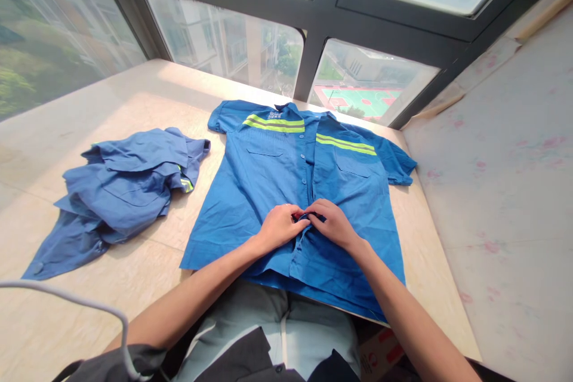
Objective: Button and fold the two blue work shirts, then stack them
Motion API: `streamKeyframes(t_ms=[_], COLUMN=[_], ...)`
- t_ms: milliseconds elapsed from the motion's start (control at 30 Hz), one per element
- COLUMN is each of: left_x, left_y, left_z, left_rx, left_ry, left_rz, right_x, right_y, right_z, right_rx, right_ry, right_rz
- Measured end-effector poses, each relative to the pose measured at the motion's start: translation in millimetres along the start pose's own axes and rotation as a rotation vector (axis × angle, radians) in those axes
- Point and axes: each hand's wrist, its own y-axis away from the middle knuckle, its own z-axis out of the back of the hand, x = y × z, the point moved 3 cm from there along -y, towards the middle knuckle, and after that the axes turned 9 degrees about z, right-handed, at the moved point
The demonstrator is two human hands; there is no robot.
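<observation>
Sunlit cream tabletop (417,233): beneath your fingers (317,207) lies the short-sleeved blue cloth shirt with yellow-green bands (264,182). Your left hand (280,227) and right hand (335,224) pinch its front opening (310,173), seemingly working a button; next likely calls for steady alignment.

A pale, smooth ledge (147,95) is partly lit by sunlight. On it a blue short-sleeved shirt (273,173) is laid out flat; just to its left, a crumpled blue garment (129,185) is heaped.
</observation>
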Motion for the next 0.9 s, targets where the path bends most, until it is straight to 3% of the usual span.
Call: streamKeyframes(t_ms=[400, 600, 733, 900], left_x=[-0.1, 0.0, 4.2, 10.4], left_y=[-0.7, -0.6, -1.0, -1.1], left_z=[-2.4, -1.5, -3.0, -4.7], left_rx=[-0.046, -0.037, -0.042, -0.062], left_ry=[-0.019, 0.032, 0.08, 0.195], left_rz=[0.034, 0.025, 0.025, 0.002], right_x=[1.4, 6.1, 12.2, 16.9], right_y=[4.9, 7.8, 8.2, 6.6], right_z=[-2.1, -0.4, -4.6, -6.0], right_rx=[-0.058, -0.155, -0.102, -0.052], right_ry=[0.005, 0.159, 0.253, 0.212], right_rz=[-0.036, -0.093, -0.086, -0.109])
